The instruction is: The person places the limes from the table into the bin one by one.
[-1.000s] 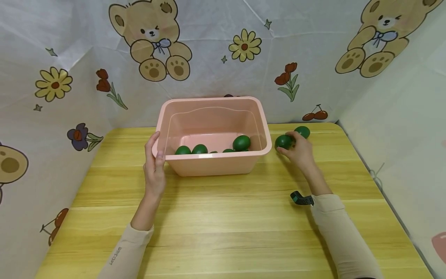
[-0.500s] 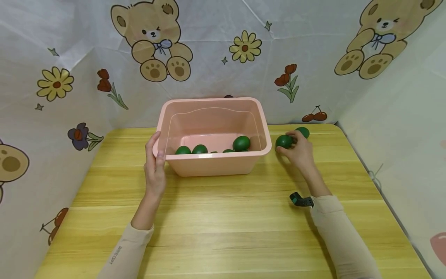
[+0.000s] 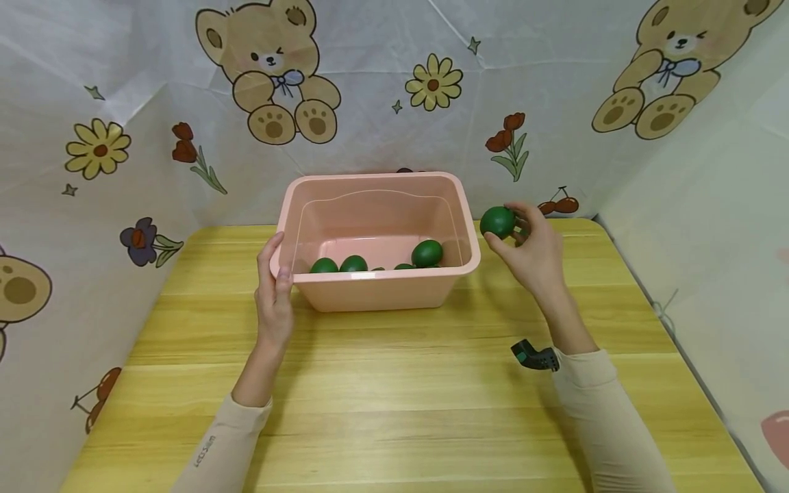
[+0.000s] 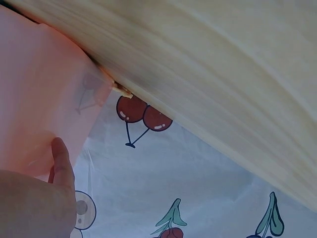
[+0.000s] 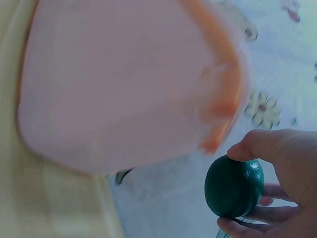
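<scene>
A pink plastic bin (image 3: 374, 291) stands on the table with several green balls in its bottom, the largest-looking one (image 3: 427, 253) toward the right. My left hand (image 3: 273, 301) rests with extended fingers against the bin's left front corner, and in the left wrist view its fingertip (image 4: 60, 153) lies on the outer wall. To the right of the bin, my right hand (image 3: 535, 257) holds a slightly oval green ball (image 3: 497, 223) between thumb and fingers, raised beside the rim. The right wrist view shows this glossy ball (image 5: 234, 186) close up. Another bit of green shows behind the fingers.
The yellow wood-grain table (image 3: 394, 397) reaches back to a white cloth (image 3: 370, 82) printed with bears and flowers. A pale side wall (image 3: 696, 226) borders the right edge. A black strap (image 3: 533, 355) sticks out from the right wrist.
My right hand has lifted the green ball from the table to about rim height, close to the bin. The farther ball is now mostly covered by the hand. My left hand has stayed put.
</scene>
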`<state>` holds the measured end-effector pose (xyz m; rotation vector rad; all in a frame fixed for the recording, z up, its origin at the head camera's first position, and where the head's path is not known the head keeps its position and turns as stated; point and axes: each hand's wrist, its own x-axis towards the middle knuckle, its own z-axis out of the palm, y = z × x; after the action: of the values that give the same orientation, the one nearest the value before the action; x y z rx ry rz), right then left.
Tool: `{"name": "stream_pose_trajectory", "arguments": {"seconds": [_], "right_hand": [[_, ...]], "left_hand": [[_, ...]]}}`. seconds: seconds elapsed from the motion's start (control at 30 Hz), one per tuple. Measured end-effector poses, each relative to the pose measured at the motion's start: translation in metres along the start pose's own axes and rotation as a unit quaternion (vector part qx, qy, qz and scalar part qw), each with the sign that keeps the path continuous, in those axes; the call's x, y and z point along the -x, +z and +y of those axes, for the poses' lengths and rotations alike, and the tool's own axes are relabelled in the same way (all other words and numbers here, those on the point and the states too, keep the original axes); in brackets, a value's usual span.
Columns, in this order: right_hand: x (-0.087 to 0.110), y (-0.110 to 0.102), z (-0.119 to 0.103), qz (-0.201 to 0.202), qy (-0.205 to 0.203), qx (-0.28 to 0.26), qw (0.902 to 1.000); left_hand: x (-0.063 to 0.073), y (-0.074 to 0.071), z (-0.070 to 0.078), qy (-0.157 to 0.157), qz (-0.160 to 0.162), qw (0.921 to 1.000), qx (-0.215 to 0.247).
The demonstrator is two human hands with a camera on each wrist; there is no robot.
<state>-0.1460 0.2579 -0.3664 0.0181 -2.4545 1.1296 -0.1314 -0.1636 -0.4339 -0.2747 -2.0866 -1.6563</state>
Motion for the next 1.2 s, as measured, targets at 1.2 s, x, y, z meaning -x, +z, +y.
{"name": "stream_pose_trajectory", "arguments": {"seconds": [1.2], "right_hand": [[-0.011,0.015,-0.015,-0.057,-0.023,-0.016,0.9980]], "left_hand": [[0.000,0.000,0.001,0.004,0.004,0.9999,0.011]]}}
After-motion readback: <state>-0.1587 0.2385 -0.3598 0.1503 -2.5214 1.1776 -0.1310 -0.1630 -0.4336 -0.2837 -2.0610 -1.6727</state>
